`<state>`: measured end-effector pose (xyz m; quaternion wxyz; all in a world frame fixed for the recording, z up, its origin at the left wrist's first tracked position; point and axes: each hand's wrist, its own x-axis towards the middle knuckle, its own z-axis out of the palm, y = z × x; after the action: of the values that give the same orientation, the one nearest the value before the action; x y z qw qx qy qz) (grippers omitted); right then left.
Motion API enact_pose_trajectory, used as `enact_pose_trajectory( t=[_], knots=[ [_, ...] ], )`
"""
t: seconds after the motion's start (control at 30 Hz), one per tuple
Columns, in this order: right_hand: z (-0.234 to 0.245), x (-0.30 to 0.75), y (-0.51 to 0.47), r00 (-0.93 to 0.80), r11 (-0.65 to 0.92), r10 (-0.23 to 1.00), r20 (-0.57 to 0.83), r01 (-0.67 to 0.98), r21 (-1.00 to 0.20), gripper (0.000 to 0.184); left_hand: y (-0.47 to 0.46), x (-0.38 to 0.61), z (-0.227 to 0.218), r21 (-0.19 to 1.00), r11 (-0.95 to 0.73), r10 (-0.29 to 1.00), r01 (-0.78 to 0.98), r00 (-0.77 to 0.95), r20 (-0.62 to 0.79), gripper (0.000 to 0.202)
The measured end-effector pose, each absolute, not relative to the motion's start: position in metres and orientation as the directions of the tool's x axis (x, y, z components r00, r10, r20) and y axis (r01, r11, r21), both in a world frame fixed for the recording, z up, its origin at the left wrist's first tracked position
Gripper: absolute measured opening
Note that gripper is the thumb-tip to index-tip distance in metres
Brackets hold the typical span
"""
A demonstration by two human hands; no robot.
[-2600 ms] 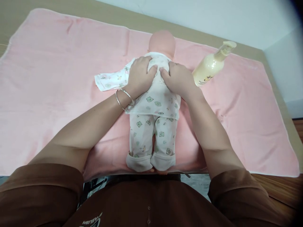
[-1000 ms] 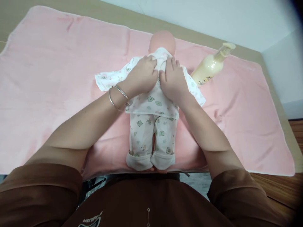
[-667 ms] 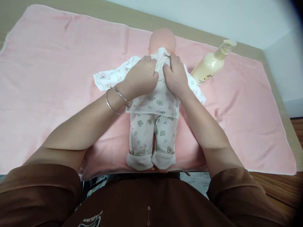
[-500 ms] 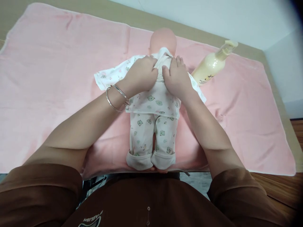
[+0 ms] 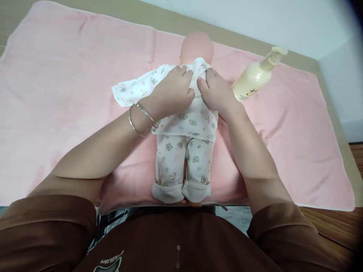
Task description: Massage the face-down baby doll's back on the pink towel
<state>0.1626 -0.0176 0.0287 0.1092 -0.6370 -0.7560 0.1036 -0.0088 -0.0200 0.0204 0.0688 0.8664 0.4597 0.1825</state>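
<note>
A baby doll lies on its back on a pink towel, head away from me, dressed in a white printed top and matching trousers. My left hand, with two bangles at the wrist, pinches the top's front edge at the doll's chest. My right hand pinches the opposite edge right beside it, just below the neck. The fingertips of both hands nearly touch. The doll's left sleeve lies spread out flat on the towel.
A cream pump bottle lies tilted on the towel to the right of the doll's head. The towel covers a wooden table set against a white wall. The table's near edge is under the doll's feet.
Both hands crept up from the doll's chest toward the collar and closed on the top's front edges. The sleeve on the doll's right side is hidden behind my right hand now.
</note>
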Motion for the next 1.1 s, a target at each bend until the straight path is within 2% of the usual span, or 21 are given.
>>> enact_pose_trajectory(
  t=[0.1,0.17,0.3,0.37,0.47,0.53,0.73,0.97,1.1],
  knots=[
    [0.029,0.156,-0.029,-0.179,0.193,0.980,0.081,0.953,-0.233,0.054,-0.005,-0.012,0.018,0.448,-0.432,0.901,0.783,0.391,0.185,0.017],
    [0.031,0.148,-0.041,-0.199,0.219,0.972,0.122,0.960,-0.176,0.050,0.009,-0.016,0.009,0.524,-0.378,0.924,0.763,0.347,0.160,0.018],
    [0.038,0.142,-0.050,-0.219,0.226,0.970,0.109,0.973,-0.056,0.047,0.026,-0.018,-0.011,0.584,-0.395,0.916,0.709,0.352,0.192,0.029],
    [0.037,0.148,-0.043,-0.218,0.231,0.970,0.106,0.966,-0.120,0.044,0.023,-0.015,-0.016,0.570,-0.410,0.912,0.712,0.323,0.253,0.034],
    [0.028,0.160,-0.025,-0.178,0.207,0.976,0.123,0.933,-0.294,0.041,0.015,-0.010,-0.017,0.553,-0.403,0.913,0.730,0.274,0.303,0.042],
    [0.019,0.165,-0.014,-0.135,0.167,0.984,0.117,0.925,-0.340,0.045,0.012,-0.008,-0.016,0.560,-0.392,0.916,0.729,0.256,0.309,0.041],
    [-0.005,0.165,-0.002,-0.077,0.145,0.975,0.210,0.933,-0.330,0.049,0.014,-0.006,-0.021,0.575,-0.296,0.949,0.763,0.169,0.265,0.034],
    [-0.009,0.163,-0.002,-0.048,0.127,0.973,0.227,0.930,-0.346,0.045,0.020,-0.005,-0.024,0.601,-0.261,0.963,0.756,0.163,0.213,0.036],
    [-0.010,0.161,-0.004,-0.020,0.110,0.969,0.247,0.927,-0.358,0.042,0.013,-0.001,-0.012,0.571,-0.195,0.980,0.798,0.134,0.147,0.039]
  ],
)
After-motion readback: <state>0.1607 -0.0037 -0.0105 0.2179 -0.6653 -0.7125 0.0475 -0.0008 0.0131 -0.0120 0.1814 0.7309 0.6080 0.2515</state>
